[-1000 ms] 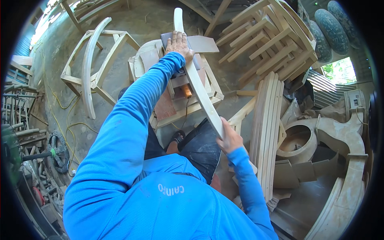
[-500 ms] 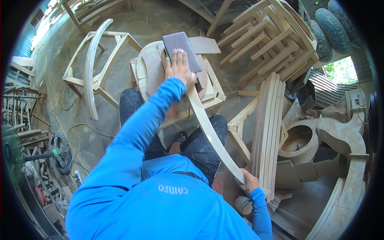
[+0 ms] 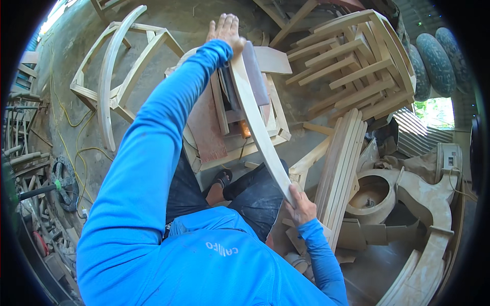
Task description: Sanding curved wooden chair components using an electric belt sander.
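A long, curved pale wooden strip [image 3: 261, 140] slants from the far middle down to the near right. My right hand [image 3: 302, 205] is closed around its near end. At the far end lies my left hand [image 3: 224, 31], fingers stretched out and slightly apart, palm against the strip; the part under it is hidden. A flat grey-purple rectangular plate [image 3: 256, 76] lies beneath the strip, partly covered by it. Both are over a low wooden frame [image 3: 278, 137] with thin boards on it, between my knees. Something small and orange [image 3: 245, 129] shows under the strip.
Left stands an open wooden frame with a curved slat [image 3: 107, 81]. Stacked slatted frames [image 3: 357, 61] are at the far right, and a bundle of long strips [image 3: 339, 168] leans closer. A large machine with a round opening [image 3: 370, 196] stands right. Yellow cable [image 3: 66, 122] crosses the left floor.
My left hand has slid away from the plate's top to the strip's far end. The strip now crosses over the plate, and my right hand has moved farther forward and left.
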`<control>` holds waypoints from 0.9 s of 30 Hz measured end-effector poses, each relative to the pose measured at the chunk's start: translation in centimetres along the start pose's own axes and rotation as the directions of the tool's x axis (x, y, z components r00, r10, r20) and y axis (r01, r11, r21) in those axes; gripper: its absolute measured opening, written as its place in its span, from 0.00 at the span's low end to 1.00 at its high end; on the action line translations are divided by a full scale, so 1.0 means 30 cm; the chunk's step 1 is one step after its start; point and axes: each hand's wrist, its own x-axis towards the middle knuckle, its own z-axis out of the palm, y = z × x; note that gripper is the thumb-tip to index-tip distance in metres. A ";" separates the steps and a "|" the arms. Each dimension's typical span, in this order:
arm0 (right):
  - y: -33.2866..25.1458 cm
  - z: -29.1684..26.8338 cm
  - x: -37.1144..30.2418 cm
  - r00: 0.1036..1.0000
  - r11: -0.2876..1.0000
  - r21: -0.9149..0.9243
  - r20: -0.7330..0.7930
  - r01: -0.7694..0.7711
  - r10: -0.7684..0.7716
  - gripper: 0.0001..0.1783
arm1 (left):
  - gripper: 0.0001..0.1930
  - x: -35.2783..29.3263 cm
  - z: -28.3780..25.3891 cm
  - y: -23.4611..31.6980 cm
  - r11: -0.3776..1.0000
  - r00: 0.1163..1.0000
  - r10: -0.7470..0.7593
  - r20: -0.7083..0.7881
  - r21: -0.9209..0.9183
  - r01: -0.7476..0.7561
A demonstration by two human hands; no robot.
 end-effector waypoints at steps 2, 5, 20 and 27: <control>-0.031 0.006 0.126 1.000 1.000 -0.024 -0.011 -0.001 0.001 0.44 | 0.43 0.080 0.006 -0.040 1.000 1.000 -0.017 -0.004 0.002 0.017; -0.071 0.022 0.322 0.999 0.999 0.008 -0.022 -0.049 0.049 0.47 | 0.42 0.139 0.036 -0.027 0.999 1.000 -0.021 0.017 0.036 0.021; -0.169 0.035 0.588 0.998 0.994 0.108 -0.067 -0.009 0.017 0.48 | 0.46 -0.151 -0.064 0.078 0.997 0.996 -0.025 0.088 0.074 0.018; -0.106 0.040 0.012 0.999 0.985 0.171 0.045 -0.026 0.019 0.55 | 0.52 -0.453 -0.095 0.229 0.996 0.986 -0.003 0.167 0.085 -0.011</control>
